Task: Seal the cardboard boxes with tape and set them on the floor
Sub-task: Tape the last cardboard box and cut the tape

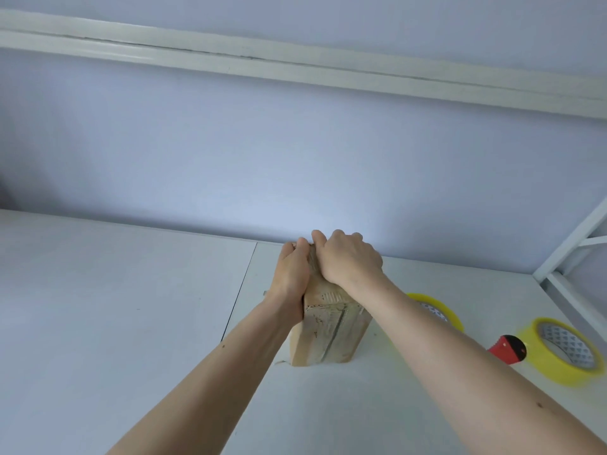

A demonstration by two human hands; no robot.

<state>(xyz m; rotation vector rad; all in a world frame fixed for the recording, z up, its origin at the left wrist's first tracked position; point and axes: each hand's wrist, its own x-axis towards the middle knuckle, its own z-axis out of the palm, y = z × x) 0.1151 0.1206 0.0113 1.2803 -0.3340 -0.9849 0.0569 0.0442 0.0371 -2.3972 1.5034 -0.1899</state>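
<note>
On the white table (131, 307) stands the cardboard box (328, 333). The left hand (290, 277) lies flat against its side, steadying it, while the right hand (349, 257) curls over its top, probably pressing tape down. Right of the box wait two tape rolls (571, 372) and a red cutter (507, 349).

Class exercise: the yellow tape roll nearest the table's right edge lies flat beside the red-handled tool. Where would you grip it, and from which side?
Grip the yellow tape roll across its ring wall, thumb in the open core and fingers on the outer rim, coming from above. It lies flat on the white table with its hole facing up, and the red-handled tool crowds its left side, so the right part of the ring is probably easiest.
</note>
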